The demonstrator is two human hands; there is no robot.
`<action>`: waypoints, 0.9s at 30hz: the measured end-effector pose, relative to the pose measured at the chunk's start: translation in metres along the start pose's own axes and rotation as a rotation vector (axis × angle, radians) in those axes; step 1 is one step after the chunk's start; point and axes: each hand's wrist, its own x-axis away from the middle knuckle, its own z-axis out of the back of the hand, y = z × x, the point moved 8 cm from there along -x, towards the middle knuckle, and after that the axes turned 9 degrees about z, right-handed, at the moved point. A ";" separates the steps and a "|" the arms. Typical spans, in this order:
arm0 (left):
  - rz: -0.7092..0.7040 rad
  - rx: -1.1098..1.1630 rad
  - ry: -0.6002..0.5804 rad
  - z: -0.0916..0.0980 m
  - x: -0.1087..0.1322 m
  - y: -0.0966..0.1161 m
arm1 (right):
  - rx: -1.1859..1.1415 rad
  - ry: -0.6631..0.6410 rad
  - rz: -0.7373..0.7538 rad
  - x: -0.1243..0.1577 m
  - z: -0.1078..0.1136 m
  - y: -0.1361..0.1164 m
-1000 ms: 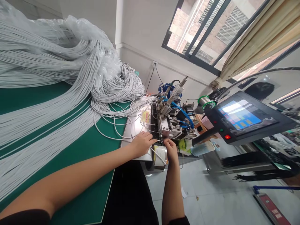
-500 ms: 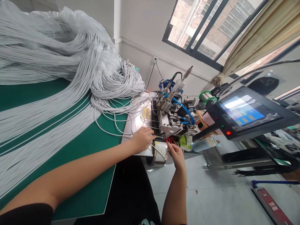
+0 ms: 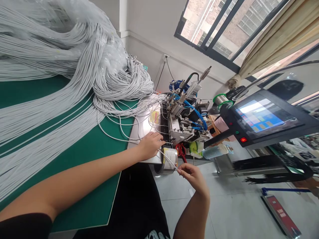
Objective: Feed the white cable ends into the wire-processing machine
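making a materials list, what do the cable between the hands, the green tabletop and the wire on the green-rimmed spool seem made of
Pale gray cable: probably plastic-sheathed, from its smooth, dull, even surface; the core is hidden.
Green tabletop: matte, perhaps rubber matting or laminate, given its uniform colour without visible grain.
Spooled wire: likely metal, given its silvery sheen.

From here I see passing room above the floor [image 3: 231, 205], right of the right hand [image 3: 193, 174]. Farther off, the machine [image 3: 178, 124] and screen [image 3: 266, 116] bar the way; left, cable bundles [image 3: 84, 63] crowd the surface [image 3: 93, 200].
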 end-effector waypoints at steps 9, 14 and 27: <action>-0.014 0.008 0.130 0.010 0.001 0.000 | -0.092 0.089 0.016 -0.001 0.005 -0.004; -0.287 0.018 0.145 0.014 0.011 0.020 | -0.166 0.203 0.035 -0.011 0.011 -0.004; -0.294 -0.023 0.241 0.017 0.016 0.023 | -0.250 0.473 0.139 -0.049 0.017 -0.015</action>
